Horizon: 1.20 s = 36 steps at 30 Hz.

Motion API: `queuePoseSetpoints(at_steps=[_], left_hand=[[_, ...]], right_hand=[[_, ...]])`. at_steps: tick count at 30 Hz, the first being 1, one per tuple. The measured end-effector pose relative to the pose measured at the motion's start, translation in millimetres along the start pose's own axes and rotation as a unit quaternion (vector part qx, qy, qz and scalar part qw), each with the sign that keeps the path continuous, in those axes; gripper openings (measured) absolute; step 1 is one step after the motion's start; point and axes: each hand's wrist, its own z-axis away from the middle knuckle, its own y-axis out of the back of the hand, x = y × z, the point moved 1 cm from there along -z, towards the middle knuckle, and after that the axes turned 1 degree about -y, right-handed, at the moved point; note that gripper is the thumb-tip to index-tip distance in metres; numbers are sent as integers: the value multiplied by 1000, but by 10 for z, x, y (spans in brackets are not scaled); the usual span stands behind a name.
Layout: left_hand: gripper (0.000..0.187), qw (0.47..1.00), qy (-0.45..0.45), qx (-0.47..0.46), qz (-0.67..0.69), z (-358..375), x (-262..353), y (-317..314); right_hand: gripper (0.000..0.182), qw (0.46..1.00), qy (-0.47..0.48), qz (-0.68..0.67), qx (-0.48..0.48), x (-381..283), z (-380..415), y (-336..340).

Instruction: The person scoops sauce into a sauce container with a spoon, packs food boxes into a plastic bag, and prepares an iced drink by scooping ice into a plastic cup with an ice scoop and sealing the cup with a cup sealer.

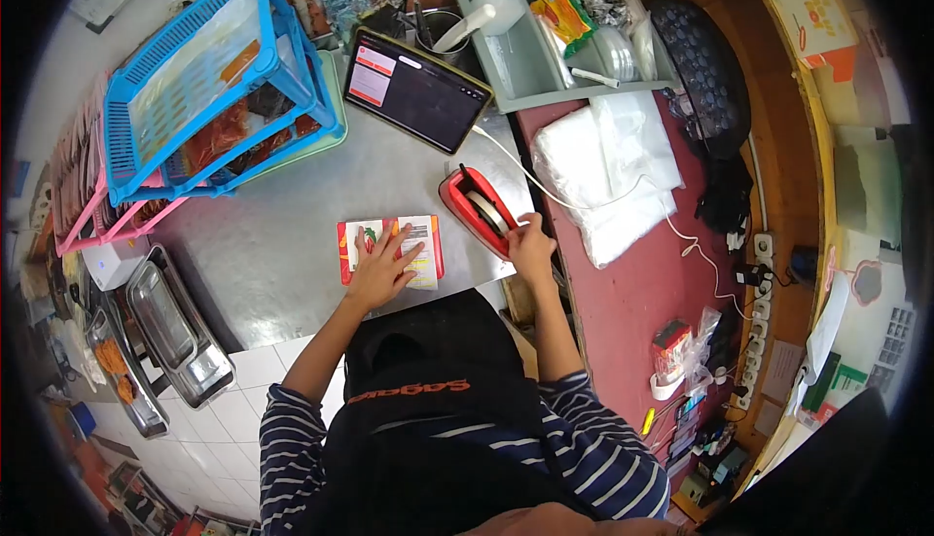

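A red and yellow packet with a white printed label [420, 249] lies flat on the metal table near its front edge. My left hand [381, 268] rests on it, palm down with fingers spread, covering its middle. To the right stands a red tape dispenser [459, 192] with a roll of tape [486, 211] in it, set at a slant. My right hand [531, 249] has its fingers closed at the dispenser's front end. Whether a strip of tape is between those fingers is too small to see.
Behind stands a tablet [418, 89] with a white cable. Blue stacked baskets [185, 98] occupy the back left, metal trays [180, 322] the left edge. At right, clear plastic bags [608, 171] lie on a red surface [623, 312], below a grey divided bin [506, 59].
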Motion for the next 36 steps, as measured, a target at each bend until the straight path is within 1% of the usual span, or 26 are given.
queuePoseSetpoints(at_steps=[1,2,3,4,6,7,9,12,13,14,15,16,18,19,20,21,23,26,28,29,31,32,33,34,35,36], left_hand=[[49,1000,-4,2,13,-17,7,8],[49,1000,-9,0,12,-18,12,19],[48,1000,-10,-4,22,-16,1,35],[48,999,-11,-6,31,-26,-11,62],[45,999,-16,10,38,-14,-14,77],[44,999,-15,21,36,-11,-31,49],[42,999,-11,33,33,-24,-53,-23],[39,998,-5,55,27,-44,-68,-64],[40,998,1,56,42,-59,-57,-41],[41,997,7,56,57,-68,-59,-8],[50,997,21,47,62,-77,-78,-19],[50,997,25,49,60,-90,-75,-19],[61,990,47,68,116,-93,-85,-5],[71,991,51,64,110,-92,-108,-31],[71,991,52,67,108,-94,-112,-42],[73,988,61,73,124,-89,-113,-51],[78,983,72,75,148,-90,-124,-58],[78,987,51,77,131,-85,-118,-41],[72,985,55,81,140,-91,-111,-38],[69,992,39,64,106,-88,-108,-34],[58,998,17,31,48,-73,-100,-69],[58,998,9,33,49,-54,-57,-87],[58,999,37,21,10,-40,-7,-95],[58,998,62,11,-31,-58,46,-97],[58,998,45,18,-31,-78,110,-88],[60,998,46,15,-51,-94,182,-83]], right_hand=[[28,1000,-3,-1,4,50,-56,65],[30,987,-40,-131,-82,114,-93,122],[33,949,-74,-259,-165,177,-110,190],[32,941,-39,-303,-147,299,-50,324],[27,924,-102,-337,-149,523,142,553],[27,924,-101,-338,-148,650,246,551],[19,923,-151,-317,-157,936,359,392],[9,955,-137,-238,-109,1018,160,100],[11,997,-29,58,42,848,78,176],[11,997,-26,53,42,705,7,255],[11,995,-25,95,31,481,-70,424],[12,990,-23,139,18,279,-131,583],[13,991,-9,-58,-118,-338,-138,498],[17,974,157,-42,-156,-384,-226,86],[17,958,188,-35,-215,-774,-161,-57],[21,952,168,73,-244,-876,-197,-551],[38,967,158,94,-174,-1031,-177,-1089],[46,976,142,122,-113,-970,-210,-1012],[53,983,99,94,-120,-723,-203,-770],[57,983,116,99,-97,-506,-176,-805],[56,994,76,7,-77,-299,7,-828],[52,952,-72,-229,-193,-197,93,-929],[44,901,-137,-331,-245,-4,160,-1131],[41,897,-157,-289,-296,40,212,-1121],[40,870,-162,-289,-365,97,213,-1086],[32,873,-87,-283,-386,-87,181,-669]])
